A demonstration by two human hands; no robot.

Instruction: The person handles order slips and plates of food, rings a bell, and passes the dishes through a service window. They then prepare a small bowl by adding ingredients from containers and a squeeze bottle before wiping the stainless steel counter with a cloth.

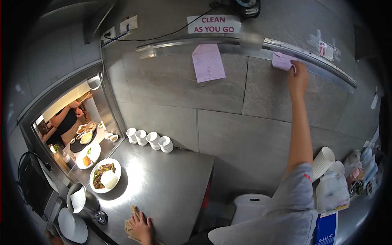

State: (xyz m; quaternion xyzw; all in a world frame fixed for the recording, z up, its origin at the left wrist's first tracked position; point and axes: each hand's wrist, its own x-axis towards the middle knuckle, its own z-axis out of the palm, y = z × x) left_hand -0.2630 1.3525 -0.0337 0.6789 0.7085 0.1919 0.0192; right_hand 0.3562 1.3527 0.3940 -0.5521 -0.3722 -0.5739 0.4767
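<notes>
My right arm reaches up to the wall, and my right hand [298, 77] pinches the lower right corner of a pink order slip [281, 62] at the metal ticket rail [310, 57]. The slip's top edge is at the rail and its lower part curls. Down on the steel counter [163, 192], my left hand [141, 228] lies flat with fingers apart on a brown cloth [132, 232]. Beyond that hand stands a white oval plate [117, 167] of rice and a dark stir-fry. A second pink slip [208, 63] hangs from the rail further left.
Stacks of small white bowls [153, 140] line the wall side. A pass window [87, 157] at left holds plated food, with a person behind it. A steel pot [83, 200], a call bell [101, 217] and stacked plates [72, 224] sit front left. White cups [324, 161] stand right.
</notes>
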